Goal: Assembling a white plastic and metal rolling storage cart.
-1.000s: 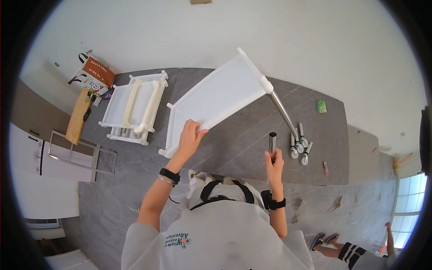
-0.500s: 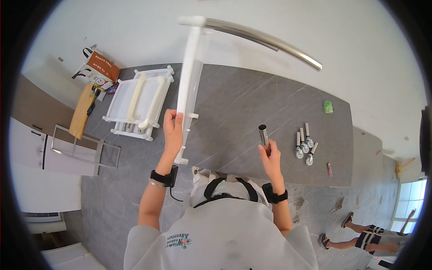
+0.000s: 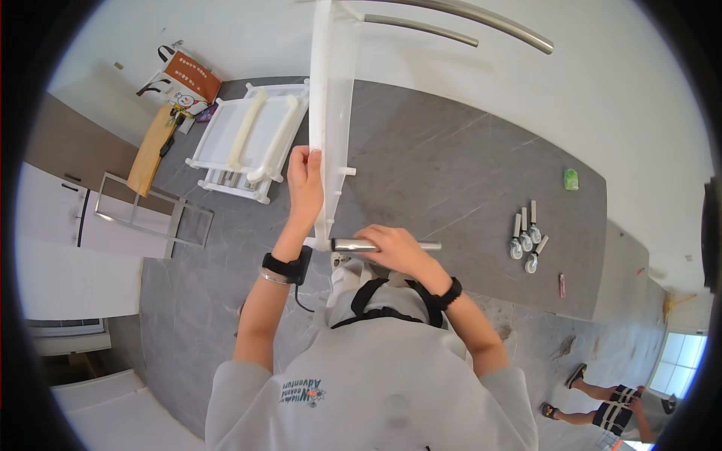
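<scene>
White rectangular plastic shelf trays (image 3: 220, 137) lie stacked at left, pale bars across them. The left hand (image 3: 304, 184) pinches the rim of a smooth white shelf tray (image 3: 319, 83), held edge-on above the near side of the grey, white-veined table (image 3: 451, 165). The right hand's (image 3: 395, 249) fingers wrap a shiny steel tube (image 3: 347, 246), its end at the tray's lower corner. Rightward lie four casters (image 3: 516, 249) with cylindrical stems. The held tray's top is cut off; the right palm hides the tube's middle; whether tube meets corner is unclear.
</scene>
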`<action>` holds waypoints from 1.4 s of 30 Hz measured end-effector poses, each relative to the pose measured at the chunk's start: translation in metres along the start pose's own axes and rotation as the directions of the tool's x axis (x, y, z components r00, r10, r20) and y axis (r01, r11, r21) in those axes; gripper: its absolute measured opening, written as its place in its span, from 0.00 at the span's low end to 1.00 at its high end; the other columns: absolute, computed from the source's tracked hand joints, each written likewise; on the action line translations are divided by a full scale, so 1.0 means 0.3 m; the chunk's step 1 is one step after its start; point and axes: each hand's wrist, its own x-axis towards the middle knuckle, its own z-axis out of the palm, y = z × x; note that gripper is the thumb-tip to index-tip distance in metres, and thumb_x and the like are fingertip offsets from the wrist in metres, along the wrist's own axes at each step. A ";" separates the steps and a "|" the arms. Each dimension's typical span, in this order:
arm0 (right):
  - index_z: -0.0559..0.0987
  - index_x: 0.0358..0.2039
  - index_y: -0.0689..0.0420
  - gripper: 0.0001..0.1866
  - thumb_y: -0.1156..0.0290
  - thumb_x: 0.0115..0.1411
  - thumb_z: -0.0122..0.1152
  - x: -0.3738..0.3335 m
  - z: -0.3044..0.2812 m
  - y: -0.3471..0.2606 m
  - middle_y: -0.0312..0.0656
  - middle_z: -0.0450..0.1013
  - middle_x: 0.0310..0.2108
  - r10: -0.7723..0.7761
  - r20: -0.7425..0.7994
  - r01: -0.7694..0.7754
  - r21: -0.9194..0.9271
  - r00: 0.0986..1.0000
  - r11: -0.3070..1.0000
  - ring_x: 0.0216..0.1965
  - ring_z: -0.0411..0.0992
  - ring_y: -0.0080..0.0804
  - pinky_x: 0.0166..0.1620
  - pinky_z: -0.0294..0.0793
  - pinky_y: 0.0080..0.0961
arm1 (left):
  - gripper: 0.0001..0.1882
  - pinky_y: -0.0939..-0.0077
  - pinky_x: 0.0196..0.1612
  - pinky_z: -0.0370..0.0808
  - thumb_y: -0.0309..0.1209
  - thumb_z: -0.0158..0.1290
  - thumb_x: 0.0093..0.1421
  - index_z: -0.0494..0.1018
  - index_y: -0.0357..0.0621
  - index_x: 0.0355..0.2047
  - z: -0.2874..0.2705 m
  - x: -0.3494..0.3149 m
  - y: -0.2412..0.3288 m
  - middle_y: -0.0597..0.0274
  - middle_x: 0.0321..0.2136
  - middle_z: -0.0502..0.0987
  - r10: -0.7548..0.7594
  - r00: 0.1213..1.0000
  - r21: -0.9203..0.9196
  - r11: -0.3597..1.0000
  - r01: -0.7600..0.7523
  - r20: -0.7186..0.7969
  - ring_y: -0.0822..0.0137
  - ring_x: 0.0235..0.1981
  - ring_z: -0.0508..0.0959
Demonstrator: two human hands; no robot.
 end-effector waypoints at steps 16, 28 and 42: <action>0.74 0.40 0.56 0.17 0.76 0.46 0.57 0.039 0.169 0.007 0.46 0.74 0.32 -0.085 0.018 0.084 0.043 0.996 0.996 0.30 0.72 0.44 0.32 0.71 0.35 | 0.12 0.74 0.30 0.65 0.35 0.45 0.62 0.66 0.36 0.29 -0.049 -0.028 -0.003 0.58 0.22 0.68 -0.033 0.999 -0.120 0.992 0.037 0.029 0.68 0.23 0.66; 0.75 0.39 0.59 0.16 0.77 0.46 0.55 0.096 -0.017 -0.085 0.48 0.74 0.27 -0.124 -0.096 0.127 0.018 0.988 0.992 0.27 0.72 0.46 0.30 0.71 0.35 | 0.23 0.65 0.19 0.63 0.45 0.50 0.56 0.67 0.36 0.17 -0.049 -0.138 0.057 0.50 0.12 0.68 -0.062 0.972 0.424 0.905 -0.041 0.227 0.51 0.14 0.68; 0.74 0.41 0.56 0.16 0.70 0.50 0.60 0.066 -0.144 -0.154 0.45 0.73 0.26 0.038 -0.139 -0.027 0.083 0.990 0.996 0.25 0.71 0.42 0.30 0.69 0.30 | 0.27 0.67 0.21 0.61 0.47 0.49 0.57 0.66 0.30 0.17 -0.042 -0.089 0.126 0.47 0.12 0.64 -0.299 0.907 0.340 0.920 0.193 0.296 0.58 0.14 0.59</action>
